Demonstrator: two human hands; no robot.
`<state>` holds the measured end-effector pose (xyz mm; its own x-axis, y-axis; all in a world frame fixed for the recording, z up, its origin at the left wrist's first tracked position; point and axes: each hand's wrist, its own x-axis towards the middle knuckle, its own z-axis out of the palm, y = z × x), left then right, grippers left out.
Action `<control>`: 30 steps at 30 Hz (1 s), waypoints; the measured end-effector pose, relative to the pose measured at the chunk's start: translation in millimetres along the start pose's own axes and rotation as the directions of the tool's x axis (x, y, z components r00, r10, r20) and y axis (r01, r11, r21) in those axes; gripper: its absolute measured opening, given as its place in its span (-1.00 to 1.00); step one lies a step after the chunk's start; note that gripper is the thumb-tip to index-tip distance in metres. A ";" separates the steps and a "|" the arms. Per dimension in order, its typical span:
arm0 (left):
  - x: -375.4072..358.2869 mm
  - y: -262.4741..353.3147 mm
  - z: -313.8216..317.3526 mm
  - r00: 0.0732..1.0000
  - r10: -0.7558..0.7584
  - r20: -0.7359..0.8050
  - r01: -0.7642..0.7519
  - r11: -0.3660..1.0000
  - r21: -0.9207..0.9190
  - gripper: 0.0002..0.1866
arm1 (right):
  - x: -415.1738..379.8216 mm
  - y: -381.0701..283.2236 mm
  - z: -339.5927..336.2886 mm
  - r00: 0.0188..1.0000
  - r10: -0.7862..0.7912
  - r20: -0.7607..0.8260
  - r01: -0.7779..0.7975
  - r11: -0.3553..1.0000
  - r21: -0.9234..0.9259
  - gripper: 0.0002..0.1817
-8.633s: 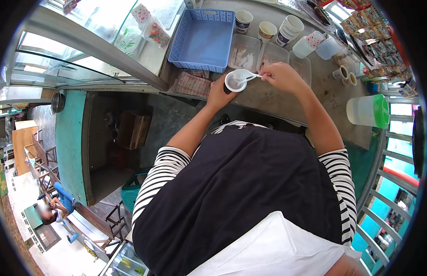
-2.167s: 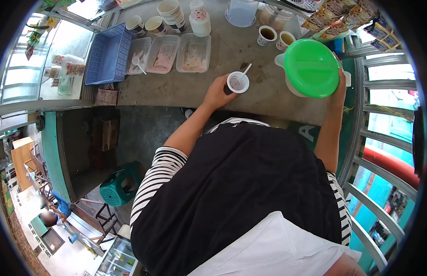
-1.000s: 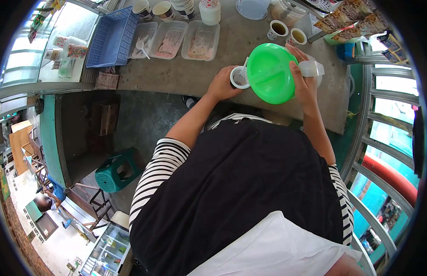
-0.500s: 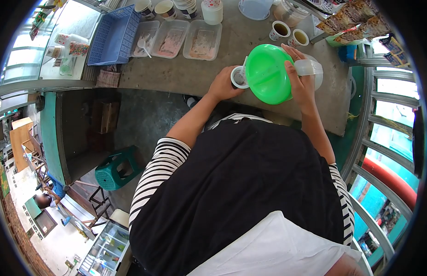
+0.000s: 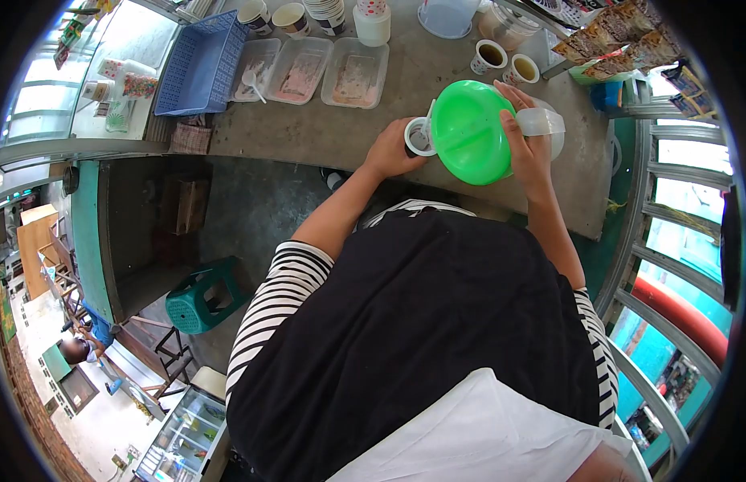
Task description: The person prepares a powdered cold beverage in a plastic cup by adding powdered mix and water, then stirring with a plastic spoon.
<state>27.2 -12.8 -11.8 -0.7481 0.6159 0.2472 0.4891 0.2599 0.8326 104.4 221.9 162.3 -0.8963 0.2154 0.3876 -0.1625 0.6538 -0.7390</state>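
My left hand (image 5: pixel 396 150) is wrapped round a paper cup (image 5: pixel 419 137), its white rim facing up. Against that rim leans the spout of a pitcher with a bright green lid (image 5: pixel 471 132), tilted toward the cup. My right hand (image 5: pixel 527 132) holds the pitcher, fingers spread along the lid's edge near its clear handle. Just beyond the pitcher stand two cups with dark liquid, one brown cup (image 5: pixel 490 55) and one more yellowish cup (image 5: pixel 521 70).
On the grey counter (image 5: pixel 268 143) are plastic tubs (image 5: pixel 355 74) with pinkish residue, a spoon (image 5: pixel 253 85), a blue basket (image 5: pixel 198 64) and stacked paper cups (image 5: pixel 325 16). Sachets (image 5: pixel 630 36) hang at right. A green stool (image 5: pixel 202 296) stands below left; a person (image 5: pixel 87 345) is farther off.
Almost nothing differs. The view has shifted very slightly; both hands keep their hold, with the pitcher's spout still at the cup.
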 end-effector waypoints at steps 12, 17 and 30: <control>2.7 5.1 -3.1 1.000 -0.026 -0.009 0.025 0.999 -0.047 -0.30 | -3.0 -2.1 4.3 1.000 0.003 0.025 -0.002 0.999 -0.051 -0.58; 2.1 4.9 -2.9 0.999 -0.032 -0.006 0.032 0.997 -0.070 -0.30 | -1.6 -0.7 0.9 1.000 0.025 0.018 -0.025 1.000 -0.018 -0.57; 1.5 1.5 -1.4 0.999 -0.038 -0.012 0.037 0.997 -0.061 -0.28 | -1.3 3.4 -6.6 0.997 0.073 -0.014 -0.070 0.987 0.146 -0.58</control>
<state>26.3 -12.5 -9.5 -0.7715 0.5966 0.2210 0.4326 0.2373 0.8698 107.8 228.7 162.8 -0.8999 0.2723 0.3406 -0.1580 0.5244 -0.8367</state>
